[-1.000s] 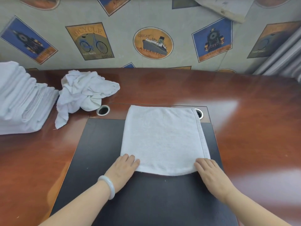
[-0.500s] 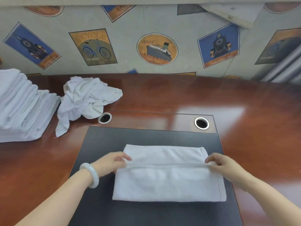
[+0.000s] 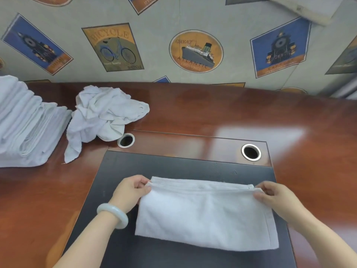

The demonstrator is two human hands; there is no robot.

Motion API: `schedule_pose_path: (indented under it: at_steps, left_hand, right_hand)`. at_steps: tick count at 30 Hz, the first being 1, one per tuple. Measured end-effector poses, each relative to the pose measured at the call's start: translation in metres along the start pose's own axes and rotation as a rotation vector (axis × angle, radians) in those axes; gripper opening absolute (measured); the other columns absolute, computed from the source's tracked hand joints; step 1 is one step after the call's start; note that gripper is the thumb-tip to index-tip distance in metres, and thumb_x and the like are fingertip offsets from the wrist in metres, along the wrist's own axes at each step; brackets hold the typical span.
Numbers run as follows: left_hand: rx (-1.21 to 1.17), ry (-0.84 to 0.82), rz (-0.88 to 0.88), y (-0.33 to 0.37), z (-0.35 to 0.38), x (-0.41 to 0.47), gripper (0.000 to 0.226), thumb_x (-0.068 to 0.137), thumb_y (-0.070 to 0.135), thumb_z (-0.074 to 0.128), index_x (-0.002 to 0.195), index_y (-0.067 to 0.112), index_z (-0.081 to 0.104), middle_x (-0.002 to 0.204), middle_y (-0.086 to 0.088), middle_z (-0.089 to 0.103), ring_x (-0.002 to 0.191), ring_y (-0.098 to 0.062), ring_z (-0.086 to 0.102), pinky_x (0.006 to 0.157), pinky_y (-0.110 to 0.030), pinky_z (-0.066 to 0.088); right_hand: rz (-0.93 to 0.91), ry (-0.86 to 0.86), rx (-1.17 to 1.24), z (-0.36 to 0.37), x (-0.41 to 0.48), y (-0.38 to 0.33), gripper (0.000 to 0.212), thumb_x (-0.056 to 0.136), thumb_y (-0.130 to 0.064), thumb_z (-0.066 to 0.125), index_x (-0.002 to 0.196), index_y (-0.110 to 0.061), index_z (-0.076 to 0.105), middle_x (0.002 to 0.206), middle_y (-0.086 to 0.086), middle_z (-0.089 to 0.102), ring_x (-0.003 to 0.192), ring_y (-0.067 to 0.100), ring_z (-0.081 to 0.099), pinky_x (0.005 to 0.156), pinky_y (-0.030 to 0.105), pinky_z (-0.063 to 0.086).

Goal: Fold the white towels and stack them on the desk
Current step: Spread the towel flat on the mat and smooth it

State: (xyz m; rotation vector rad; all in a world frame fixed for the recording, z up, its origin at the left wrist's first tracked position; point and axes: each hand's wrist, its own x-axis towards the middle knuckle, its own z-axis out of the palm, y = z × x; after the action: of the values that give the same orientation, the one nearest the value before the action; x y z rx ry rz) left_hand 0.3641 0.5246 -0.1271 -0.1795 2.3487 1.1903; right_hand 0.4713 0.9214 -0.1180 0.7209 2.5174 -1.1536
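Folded over since a moment ago, the towel (image 3: 206, 213) is pinched at its far corners by left hand (image 3: 130, 190) and right hand (image 3: 274, 196); uneven pull could skew those layered edges.

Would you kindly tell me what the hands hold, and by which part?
The left hand and right hand pinch the folded white cloth towel by its two far corners.

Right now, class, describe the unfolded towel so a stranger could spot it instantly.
Start at the reddish wooden desk and look far left. Beside the stack of folded towels lies the crumpled towel, the only white cloth bunched up, not folded.
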Motion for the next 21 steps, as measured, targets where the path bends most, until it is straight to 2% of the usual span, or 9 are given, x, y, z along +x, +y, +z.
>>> schedule_pose_path:
  at_steps: [3, 6, 9, 12, 15, 21]
  left_hand:
    - [0.108, 0.065, -0.039, 0.005, 0.01, 0.017, 0.009, 0.091, 0.016, 0.065, 0.088, 0.024, 0.068, 0.081, -0.005, 0.068, 0.078, -0.023, 0.065, 0.071, -0.037, 0.054]
    - [0.199, 0.123, -0.066, 0.007, 0.026, 0.021, 0.008, 0.094, 0.017, 0.058, 0.093, 0.022, 0.064, 0.089, -0.004, 0.065, 0.078, -0.016, 0.059, 0.06, -0.024, 0.042]
    - [0.199, 0.139, -0.073, 0.01, 0.028, 0.019, 0.008, 0.095, 0.022, 0.057, 0.09, 0.02, 0.063, 0.089, -0.004, 0.065, 0.075, -0.014, 0.056, 0.059, -0.023, 0.04]
    - [0.214, 0.119, -0.049, 0.013, 0.02, 0.016, 0.009, 0.095, 0.024, 0.058, 0.089, 0.02, 0.063, 0.089, -0.004, 0.064, 0.077, -0.015, 0.057, 0.06, -0.024, 0.04]
    - [0.181, 0.13, -0.01, 0.021, 0.009, 0.017, 0.008, 0.095, 0.024, 0.059, 0.09, 0.019, 0.064, 0.087, -0.003, 0.065, 0.079, -0.016, 0.059, 0.061, -0.025, 0.039]
    - [0.234, 0.141, -0.086, 0.021, 0.027, 0.028, 0.009, 0.097, 0.019, 0.055, 0.091, 0.012, 0.059, 0.087, -0.004, 0.06, 0.068, -0.014, 0.05, 0.059, -0.025, 0.041]
  right_hand:
    - [0.069, 0.047, -0.01, 0.01, 0.022, -0.006, 0.011, 0.087, -0.015, 0.067, 0.077, -0.021, 0.067, 0.075, 0.005, 0.068, 0.072, 0.021, 0.059, 0.062, 0.03, 0.041]
    - [0.161, 0.061, -0.01, 0.022, 0.032, -0.006, 0.008, 0.087, -0.017, 0.063, 0.08, -0.015, 0.065, 0.077, 0.005, 0.067, 0.069, 0.019, 0.055, 0.056, 0.028, 0.041]
    - [0.164, 0.069, -0.048, 0.022, 0.031, -0.011, 0.015, 0.09, -0.024, 0.061, 0.08, -0.012, 0.063, 0.08, 0.007, 0.067, 0.074, 0.02, 0.056, 0.06, 0.029, 0.039]
    - [0.14, 0.064, -0.108, 0.016, 0.026, -0.015, 0.026, 0.092, -0.024, 0.058, 0.077, -0.004, 0.059, 0.069, 0.005, 0.061, 0.065, 0.019, 0.05, 0.058, 0.031, 0.033]
    - [0.141, 0.124, -0.06, 0.008, 0.026, -0.015, 0.029, 0.092, -0.02, 0.059, 0.074, 0.003, 0.053, 0.059, 0.003, 0.047, 0.058, 0.019, 0.039, 0.054, 0.031, 0.026]
    - [0.206, 0.176, -0.139, 0.026, 0.038, -0.009, 0.027, 0.092, -0.025, 0.056, 0.071, -0.01, 0.048, 0.068, 0.007, 0.057, 0.066, 0.026, 0.05, 0.056, 0.033, 0.033]
